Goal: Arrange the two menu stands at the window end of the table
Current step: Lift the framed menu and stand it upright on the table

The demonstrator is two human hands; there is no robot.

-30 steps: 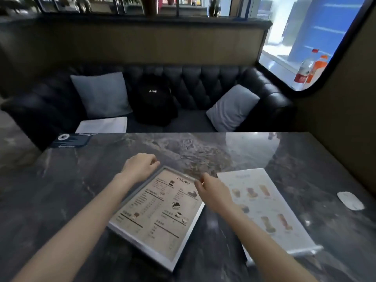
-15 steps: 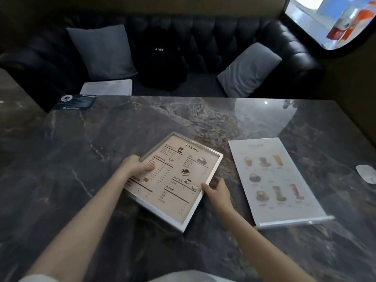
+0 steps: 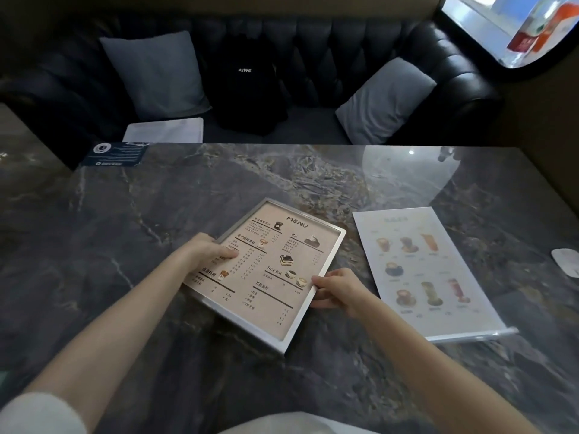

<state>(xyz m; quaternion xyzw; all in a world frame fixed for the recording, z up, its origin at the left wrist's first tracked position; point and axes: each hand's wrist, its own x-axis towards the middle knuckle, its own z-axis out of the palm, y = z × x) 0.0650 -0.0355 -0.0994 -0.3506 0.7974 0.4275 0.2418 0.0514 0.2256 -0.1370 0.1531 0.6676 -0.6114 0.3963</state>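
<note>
A silver-framed beige menu stand (image 3: 272, 270) headed MENU lies at the middle of the dark marble table (image 3: 156, 214), turned at an angle. My left hand (image 3: 205, 250) grips its left edge with the thumb on its face. My right hand (image 3: 336, 291) pinches its right edge. To the right, a clear acrylic menu stand (image 3: 423, 270) with drink pictures lies flat on the table, untouched, its base bar toward me. The window (image 3: 513, 26) is at the top right.
A black sofa (image 3: 344, 51) with two grey cushions and a black backpack (image 3: 247, 89) runs along the table's far side. A dark blue card (image 3: 114, 155) lies at the far left corner. A small white object (image 3: 567, 266) sits near the right edge. Bottles stand in the window.
Both hands slid from the framed menu's far edge to its two side edges and took hold of it. The view has tilted down and moved closer to the table.
</note>
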